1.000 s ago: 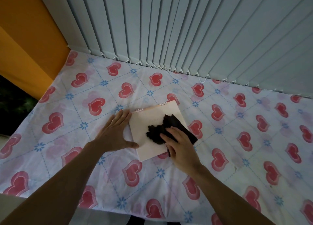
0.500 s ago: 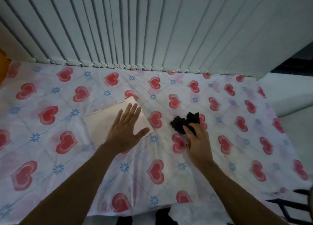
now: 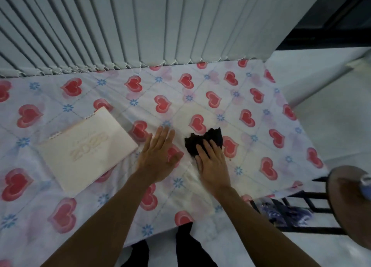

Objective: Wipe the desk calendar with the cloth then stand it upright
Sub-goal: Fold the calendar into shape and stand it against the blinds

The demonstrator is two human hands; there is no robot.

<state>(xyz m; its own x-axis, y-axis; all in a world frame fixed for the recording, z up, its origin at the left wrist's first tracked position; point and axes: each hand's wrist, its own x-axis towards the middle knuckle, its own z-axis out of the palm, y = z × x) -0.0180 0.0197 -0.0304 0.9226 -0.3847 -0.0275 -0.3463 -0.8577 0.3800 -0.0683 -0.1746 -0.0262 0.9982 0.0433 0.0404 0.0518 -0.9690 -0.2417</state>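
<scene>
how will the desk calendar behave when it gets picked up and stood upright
The desk calendar lies flat with a straight-edged cover, so it probably lifts stiffly rather than flopping. It looks thin, likely light. Its spiral-bound edge suggests it hinges open, and on the soft tablecloth it may slide or tip.

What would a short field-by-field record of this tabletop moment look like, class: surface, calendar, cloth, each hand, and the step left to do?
surface: heart-patterned white tablecloth
calendar: pale pink spiral-bound desk calendar, lying flat, untouched
cloth: crumpled dark cloth, on the tablecloth, apart from the calendar
left hand: left hand open, flat, beside the calendar
right hand: right hand pressing on the cloth
step left: stand the calendar upright
</scene>
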